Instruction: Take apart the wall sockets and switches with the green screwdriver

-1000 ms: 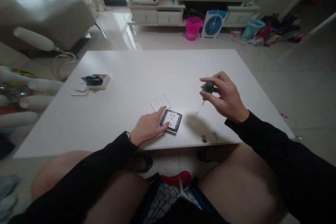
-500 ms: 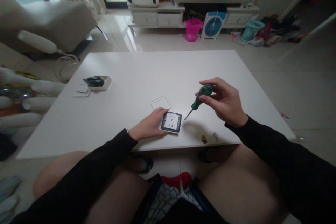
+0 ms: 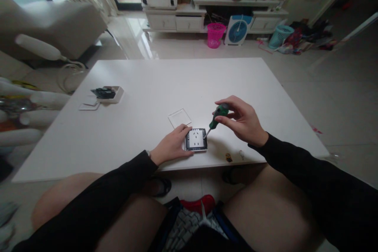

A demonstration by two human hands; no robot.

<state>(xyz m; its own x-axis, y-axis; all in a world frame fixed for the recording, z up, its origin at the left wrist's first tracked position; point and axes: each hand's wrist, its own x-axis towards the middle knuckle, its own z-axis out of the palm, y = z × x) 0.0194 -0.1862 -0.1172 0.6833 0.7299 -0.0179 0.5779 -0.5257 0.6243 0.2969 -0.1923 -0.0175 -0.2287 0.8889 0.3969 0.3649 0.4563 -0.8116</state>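
Note:
A wall socket (image 3: 196, 139) with a white centre and dark frame lies near the table's front edge. My left hand (image 3: 171, 145) grips it by its left side, thumb and fingers at opposite edges. In my right hand (image 3: 243, 120) is a screwdriver (image 3: 219, 116) with a green and black handle, held slanted by the fingertips. Its metal tip meets the right side of the socket's frame, where a screw hole seems to be. Just behind the socket lies a square white cover frame (image 3: 179, 118).
At the table's (image 3: 141, 78) left stands an open white box (image 3: 117, 93) with dark parts, beside white frame pieces (image 3: 89, 104). Two small items, one a yellow-brown figure (image 3: 228, 157), lie near the front edge. A pink basket (image 3: 215, 34) and a fan (image 3: 238, 29) stand beyond.
My right hand has moved left and down, bringing the screwdriver's tip onto the socket's right side. The socket now lies flatter and slightly further right in my left hand.

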